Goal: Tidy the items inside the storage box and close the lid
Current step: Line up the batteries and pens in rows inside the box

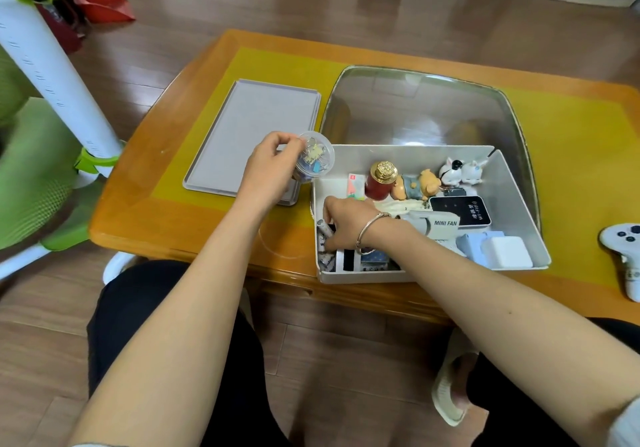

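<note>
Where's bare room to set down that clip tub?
The grey tray left of the storage box lies bare. Inside, a patch shows along the left wall above the right hand; the rest is crowded. Left hand holds the clip tub.

Brown wood-plank floor [346, 3], orange wooden table [145, 211] with yellow mat [571, 169], green chair [31, 176]

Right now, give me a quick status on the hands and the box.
Left hand holds clip jar above table. Right hand reaching into storage box, touching items. Lid still open.
</note>
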`<action>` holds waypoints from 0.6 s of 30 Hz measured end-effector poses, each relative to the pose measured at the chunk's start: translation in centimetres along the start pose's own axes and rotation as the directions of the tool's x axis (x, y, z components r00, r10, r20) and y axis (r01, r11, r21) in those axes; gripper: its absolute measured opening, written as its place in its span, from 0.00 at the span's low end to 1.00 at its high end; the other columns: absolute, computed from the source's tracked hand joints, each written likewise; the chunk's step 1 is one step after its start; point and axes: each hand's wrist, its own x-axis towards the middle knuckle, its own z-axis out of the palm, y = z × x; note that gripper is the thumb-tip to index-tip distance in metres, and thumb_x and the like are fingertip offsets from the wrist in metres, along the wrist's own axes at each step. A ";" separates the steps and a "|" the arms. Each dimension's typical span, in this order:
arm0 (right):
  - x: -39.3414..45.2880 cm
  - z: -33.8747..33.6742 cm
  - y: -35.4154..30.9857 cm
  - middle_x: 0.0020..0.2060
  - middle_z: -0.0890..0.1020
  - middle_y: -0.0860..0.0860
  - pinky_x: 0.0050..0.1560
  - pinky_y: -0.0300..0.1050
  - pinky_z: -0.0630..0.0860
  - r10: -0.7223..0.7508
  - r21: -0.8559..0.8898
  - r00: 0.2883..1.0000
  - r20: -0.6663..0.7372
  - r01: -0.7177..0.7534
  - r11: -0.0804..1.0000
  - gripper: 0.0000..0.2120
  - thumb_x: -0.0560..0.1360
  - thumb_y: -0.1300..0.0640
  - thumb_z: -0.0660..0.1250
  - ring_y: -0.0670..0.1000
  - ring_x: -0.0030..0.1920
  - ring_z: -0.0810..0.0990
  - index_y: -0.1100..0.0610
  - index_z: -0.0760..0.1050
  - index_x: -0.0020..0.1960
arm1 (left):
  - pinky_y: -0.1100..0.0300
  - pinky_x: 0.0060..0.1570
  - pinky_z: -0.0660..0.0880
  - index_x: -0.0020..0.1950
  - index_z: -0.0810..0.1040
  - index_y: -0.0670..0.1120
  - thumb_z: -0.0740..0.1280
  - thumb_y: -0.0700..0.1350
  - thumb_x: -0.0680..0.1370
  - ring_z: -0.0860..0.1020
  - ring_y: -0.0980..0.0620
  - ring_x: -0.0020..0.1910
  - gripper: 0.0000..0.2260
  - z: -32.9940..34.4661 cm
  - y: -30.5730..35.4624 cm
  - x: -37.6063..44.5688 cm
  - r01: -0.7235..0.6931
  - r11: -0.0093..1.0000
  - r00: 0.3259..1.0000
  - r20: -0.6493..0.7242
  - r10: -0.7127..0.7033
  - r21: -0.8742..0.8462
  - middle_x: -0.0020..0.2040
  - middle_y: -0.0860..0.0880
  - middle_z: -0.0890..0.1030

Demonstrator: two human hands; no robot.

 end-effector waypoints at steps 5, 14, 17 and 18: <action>-2.6 -1.7 0.8 0.33 0.73 0.44 0.41 0.43 0.65 -0.202 0.074 0.977 -0.060 0.206 0.976 0.10 0.70 0.55 0.70 0.47 0.34 0.70 0.49 0.69 0.37 | 0.67 0.31 0.70 0.55 0.74 0.49 0.59 0.52 0.80 0.78 0.55 0.45 0.10 -0.1 -0.1 0.1 0.021 1.000 0.999 0.025 -0.021 -0.004 0.49 0.53 0.78; -6.4 -2.7 1.6 0.52 0.82 0.46 0.51 0.48 0.76 -0.315 -0.161 0.942 0.112 0.330 0.930 0.17 0.73 0.51 0.63 0.51 0.52 0.78 0.44 0.76 0.62 | 0.53 0.43 0.79 0.61 0.73 0.48 0.58 0.51 0.82 0.80 0.46 0.45 0.11 0.3 0.1 -0.2 0.040 0.999 0.998 0.055 -0.040 -0.003 0.52 0.48 0.79; -6.4 -2.6 1.6 0.53 0.82 0.46 0.52 0.47 0.77 -0.281 -0.114 0.948 0.152 0.299 0.947 0.17 0.74 0.52 0.63 0.51 0.52 0.78 0.45 0.75 0.63 | 0.50 0.46 0.79 0.60 0.72 0.49 0.57 0.50 0.82 0.81 0.45 0.46 0.10 0.5 0.1 -0.3 0.042 0.999 0.997 0.068 -0.042 0.005 0.53 0.48 0.79; -6.4 -2.7 1.7 0.55 0.81 0.47 0.53 0.46 0.76 -0.267 -0.044 0.950 0.162 0.277 0.960 0.17 0.74 0.51 0.63 0.50 0.52 0.78 0.46 0.75 0.63 | 0.51 0.46 0.80 0.60 0.72 0.50 0.57 0.50 0.82 0.82 0.46 0.46 0.10 0.5 0.1 -0.3 0.039 0.999 0.996 0.075 -0.039 0.009 0.54 0.48 0.79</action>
